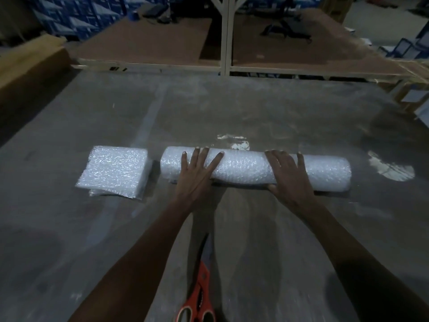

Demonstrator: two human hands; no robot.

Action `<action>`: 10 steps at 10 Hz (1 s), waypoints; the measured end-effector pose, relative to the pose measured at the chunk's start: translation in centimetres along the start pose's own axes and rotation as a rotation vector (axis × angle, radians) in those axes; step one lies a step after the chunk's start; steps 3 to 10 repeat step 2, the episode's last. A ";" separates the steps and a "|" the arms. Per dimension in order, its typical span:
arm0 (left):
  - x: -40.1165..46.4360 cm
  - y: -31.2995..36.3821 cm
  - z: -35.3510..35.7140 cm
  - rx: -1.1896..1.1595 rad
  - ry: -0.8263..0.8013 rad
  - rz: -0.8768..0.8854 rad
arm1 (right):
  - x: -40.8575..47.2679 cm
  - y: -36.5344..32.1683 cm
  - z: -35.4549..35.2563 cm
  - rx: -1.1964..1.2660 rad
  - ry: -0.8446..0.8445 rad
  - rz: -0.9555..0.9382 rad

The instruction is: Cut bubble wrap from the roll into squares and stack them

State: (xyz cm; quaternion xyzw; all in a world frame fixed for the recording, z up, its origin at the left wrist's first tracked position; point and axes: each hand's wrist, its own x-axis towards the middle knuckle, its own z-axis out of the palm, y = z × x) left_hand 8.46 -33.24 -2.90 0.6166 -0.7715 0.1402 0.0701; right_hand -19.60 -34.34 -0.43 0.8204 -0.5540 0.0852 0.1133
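A white roll of bubble wrap (246, 167) lies crosswise on the grey floor (255, 112). My left hand (197, 173) rests flat on its left part, fingers spread and straight. My right hand (290, 175) lies over the roll further right, fingers straight across the top and the thumb against the roll's near side. A stack of cut bubble wrap squares (113, 173) sits on the floor just left of the roll. Orange-handled scissors (200, 287) lie shut on the floor between my forearms, blades pointing toward the roll.
A low brown platform (148, 43) with a white post (225, 36) stands beyond the floor. A cardboard box (27, 63) sits at far left. Blue cartons (76, 15) are stacked behind. Shiny patches (390, 168) mark the floor right of the roll.
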 end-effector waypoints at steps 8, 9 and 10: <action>-1.0 -0.5 -2.3 -0.091 -0.003 0.079 | -0.7 0.0 -1.6 0.018 -0.067 -0.013; -1.0 -0.5 -2.3 -0.091 -0.003 0.079 | -0.7 0.0 -1.6 0.018 -0.067 -0.013; -1.0 -0.5 -2.3 -0.091 -0.003 0.079 | -0.7 0.0 -1.6 0.018 -0.067 -0.013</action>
